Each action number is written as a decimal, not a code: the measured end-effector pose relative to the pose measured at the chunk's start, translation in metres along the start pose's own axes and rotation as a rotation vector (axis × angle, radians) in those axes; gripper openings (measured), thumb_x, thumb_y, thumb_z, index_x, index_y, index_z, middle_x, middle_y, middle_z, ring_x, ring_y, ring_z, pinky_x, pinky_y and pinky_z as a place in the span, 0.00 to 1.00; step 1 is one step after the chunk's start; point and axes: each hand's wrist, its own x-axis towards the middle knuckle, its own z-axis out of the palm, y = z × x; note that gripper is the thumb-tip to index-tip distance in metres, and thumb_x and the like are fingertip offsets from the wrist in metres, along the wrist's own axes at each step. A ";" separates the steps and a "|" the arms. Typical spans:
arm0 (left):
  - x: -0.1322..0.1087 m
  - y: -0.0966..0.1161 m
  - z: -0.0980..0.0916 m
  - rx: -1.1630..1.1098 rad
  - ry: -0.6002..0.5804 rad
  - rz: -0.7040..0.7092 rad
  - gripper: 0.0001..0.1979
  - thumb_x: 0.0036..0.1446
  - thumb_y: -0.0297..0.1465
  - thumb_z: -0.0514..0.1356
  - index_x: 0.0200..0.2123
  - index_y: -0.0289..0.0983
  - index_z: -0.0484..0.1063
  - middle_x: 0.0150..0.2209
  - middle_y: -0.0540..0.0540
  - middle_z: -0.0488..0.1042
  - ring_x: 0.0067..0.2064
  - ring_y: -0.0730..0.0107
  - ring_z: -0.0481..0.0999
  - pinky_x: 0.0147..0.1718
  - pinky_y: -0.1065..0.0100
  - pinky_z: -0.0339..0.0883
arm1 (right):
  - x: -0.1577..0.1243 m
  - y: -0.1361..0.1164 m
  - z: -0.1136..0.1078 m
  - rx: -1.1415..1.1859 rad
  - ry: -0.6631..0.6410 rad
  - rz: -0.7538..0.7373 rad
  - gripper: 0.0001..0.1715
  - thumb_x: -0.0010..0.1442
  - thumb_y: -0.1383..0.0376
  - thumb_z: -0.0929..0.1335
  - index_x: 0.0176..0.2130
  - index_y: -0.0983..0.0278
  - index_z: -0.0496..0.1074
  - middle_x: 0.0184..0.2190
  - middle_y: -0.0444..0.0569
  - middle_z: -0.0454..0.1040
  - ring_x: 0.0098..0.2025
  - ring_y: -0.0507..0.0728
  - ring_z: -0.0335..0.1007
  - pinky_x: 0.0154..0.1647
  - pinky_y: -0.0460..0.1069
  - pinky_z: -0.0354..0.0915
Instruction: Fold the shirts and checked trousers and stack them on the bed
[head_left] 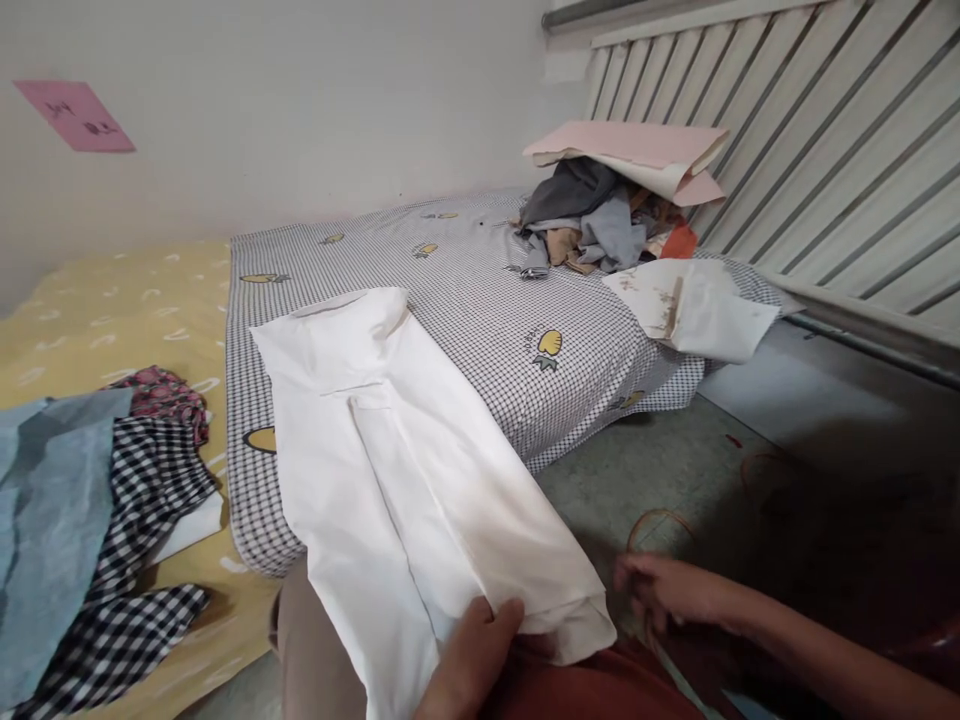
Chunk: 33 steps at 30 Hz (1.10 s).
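Observation:
A white shirt (390,470), folded lengthwise, lies from the checked mattress (480,300) down over my lap. My left hand (472,655) grips its near hem, thumb on top of the cloth. My right hand (664,590) is off to the right of the hem, just above the floor, with its fingers curled together. What they hold, if anything, is too blurred to make out. A thin orange loop (651,522) lies on the floor just beyond that hand.
A pile of grey and tan clothes (581,225) sits under pink card (637,150) at the mattress's far corner, with a stained white cloth (694,305) beside it. Blue and black-checked garments (97,520) lie on the yellow sheet (112,310) at left. A slatted metal shutter (810,150) stands at right.

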 end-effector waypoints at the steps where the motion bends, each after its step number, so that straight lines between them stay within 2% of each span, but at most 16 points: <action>1: -0.003 0.006 0.001 0.054 -0.033 -0.027 0.19 0.50 0.48 0.69 0.33 0.36 0.78 0.25 0.39 0.82 0.34 0.47 0.84 0.47 0.48 0.72 | 0.006 -0.011 -0.004 0.046 0.079 -0.057 0.10 0.42 0.57 0.73 0.29 0.55 0.72 0.24 0.48 0.76 0.23 0.58 0.69 0.21 0.51 0.59; 3: -0.009 0.017 0.003 0.103 -0.099 -0.073 0.21 0.51 0.50 0.67 0.33 0.37 0.78 0.26 0.38 0.82 0.33 0.49 0.83 0.46 0.51 0.72 | 0.018 -0.042 -0.003 0.155 0.199 -0.193 0.17 0.47 0.49 0.73 0.35 0.55 0.74 0.33 0.48 0.79 0.34 0.60 0.75 0.32 0.53 0.68; 5: -0.016 0.026 0.005 0.089 -0.134 -0.087 0.22 0.52 0.51 0.66 0.34 0.37 0.78 0.27 0.39 0.82 0.33 0.52 0.83 0.46 0.55 0.72 | 0.027 -0.077 0.007 0.283 0.197 -0.284 0.28 0.51 0.44 0.71 0.46 0.56 0.75 0.43 0.48 0.81 0.44 0.62 0.77 0.45 0.56 0.71; 6: -0.021 0.029 0.006 0.094 -0.139 -0.081 0.22 0.52 0.51 0.66 0.36 0.36 0.78 0.28 0.39 0.83 0.34 0.54 0.83 0.46 0.56 0.72 | 0.030 -0.092 0.014 0.348 0.167 -0.309 0.32 0.52 0.43 0.72 0.51 0.56 0.73 0.45 0.48 0.81 0.47 0.62 0.76 0.48 0.56 0.70; 9: -0.035 0.034 0.007 0.221 -0.111 -0.017 0.23 0.56 0.50 0.62 0.39 0.36 0.79 0.33 0.40 0.84 0.40 0.54 0.83 0.48 0.57 0.73 | 0.032 -0.123 0.040 0.445 0.028 -0.315 0.41 0.49 0.47 0.76 0.58 0.57 0.69 0.46 0.49 0.82 0.48 0.65 0.77 0.49 0.57 0.71; 12: -0.051 0.031 -0.001 0.501 -0.030 0.213 0.22 0.62 0.48 0.57 0.42 0.37 0.81 0.41 0.40 0.85 0.46 0.54 0.82 0.50 0.57 0.73 | 0.033 -0.125 0.055 0.410 -0.057 -0.284 0.39 0.48 0.52 0.76 0.57 0.61 0.71 0.45 0.52 0.82 0.46 0.67 0.78 0.47 0.58 0.72; 14: -0.066 0.020 -0.012 0.637 0.136 0.434 0.21 0.65 0.45 0.55 0.45 0.39 0.81 0.47 0.41 0.84 0.49 0.56 0.80 0.52 0.58 0.72 | 0.037 -0.115 0.054 0.349 -0.054 -0.270 0.37 0.49 0.52 0.74 0.56 0.62 0.73 0.45 0.53 0.83 0.46 0.68 0.79 0.47 0.58 0.72; 16: -0.085 0.004 -0.026 0.638 0.396 0.596 0.19 0.67 0.43 0.53 0.46 0.41 0.81 0.45 0.42 0.84 0.47 0.60 0.81 0.50 0.62 0.73 | 0.044 -0.104 0.048 0.265 0.026 -0.286 0.38 0.48 0.52 0.74 0.56 0.62 0.73 0.44 0.54 0.83 0.46 0.69 0.78 0.48 0.59 0.72; 18: -0.103 -0.015 -0.041 0.559 0.683 0.703 0.18 0.68 0.41 0.53 0.47 0.41 0.80 0.39 0.45 0.84 0.41 0.65 0.82 0.46 0.66 0.74 | 0.050 -0.098 0.038 0.169 0.183 -0.335 0.37 0.44 0.53 0.74 0.53 0.62 0.74 0.44 0.55 0.82 0.46 0.69 0.78 0.49 0.60 0.72; 20: -0.119 -0.032 -0.053 0.507 0.977 0.806 0.15 0.68 0.39 0.55 0.44 0.42 0.80 0.37 0.46 0.82 0.39 0.68 0.81 0.46 0.67 0.74 | 0.052 -0.100 0.030 0.117 0.375 -0.418 0.31 0.44 0.53 0.73 0.48 0.61 0.75 0.45 0.56 0.80 0.48 0.68 0.77 0.51 0.60 0.71; 21: -0.125 -0.039 -0.059 0.504 1.095 0.853 0.13 0.68 0.38 0.56 0.43 0.42 0.80 0.38 0.46 0.82 0.41 0.67 0.80 0.47 0.66 0.73 | 0.049 -0.104 0.028 0.115 0.453 -0.472 0.28 0.46 0.53 0.72 0.47 0.60 0.75 0.47 0.56 0.80 0.49 0.67 0.76 0.53 0.60 0.71; 23: -0.132 -0.050 -0.068 0.529 1.229 0.892 0.13 0.66 0.39 0.58 0.43 0.41 0.80 0.44 0.43 0.80 0.46 0.64 0.79 0.48 0.64 0.74 | 0.039 -0.119 0.028 0.127 0.527 -0.586 0.23 0.52 0.52 0.70 0.45 0.59 0.75 0.47 0.55 0.79 0.49 0.64 0.76 0.54 0.58 0.71; 25: -0.135 -0.059 -0.075 0.592 1.270 0.837 0.14 0.65 0.42 0.59 0.45 0.40 0.79 0.49 0.40 0.76 0.53 0.59 0.77 0.50 0.59 0.75 | 0.024 -0.137 0.035 0.093 0.464 -0.670 0.20 0.58 0.51 0.69 0.45 0.59 0.76 0.42 0.52 0.80 0.44 0.61 0.77 0.50 0.56 0.72; 28: -0.134 -0.073 -0.080 0.762 1.202 0.732 0.16 0.63 0.45 0.60 0.42 0.41 0.80 0.56 0.36 0.70 0.59 0.51 0.73 0.53 0.49 0.74 | 0.000 -0.160 0.060 -0.066 0.191 -0.719 0.19 0.64 0.50 0.67 0.45 0.59 0.77 0.35 0.50 0.80 0.39 0.59 0.77 0.45 0.53 0.73; 31: -0.130 -0.080 -0.078 0.919 1.177 0.689 0.14 0.63 0.43 0.60 0.35 0.40 0.79 0.64 0.33 0.64 0.64 0.44 0.68 0.54 0.42 0.71 | -0.013 -0.169 0.097 -0.233 -0.127 -0.732 0.16 0.66 0.54 0.65 0.46 0.57 0.78 0.42 0.49 0.80 0.43 0.59 0.77 0.45 0.52 0.72; 33: -0.128 -0.078 -0.075 0.972 1.161 0.664 0.13 0.63 0.41 0.60 0.31 0.40 0.77 0.66 0.34 0.65 0.64 0.43 0.68 0.54 0.40 0.70 | -0.013 -0.167 0.123 -0.311 -0.273 -0.730 0.17 0.62 0.58 0.67 0.49 0.55 0.78 0.49 0.49 0.79 0.46 0.59 0.76 0.48 0.54 0.72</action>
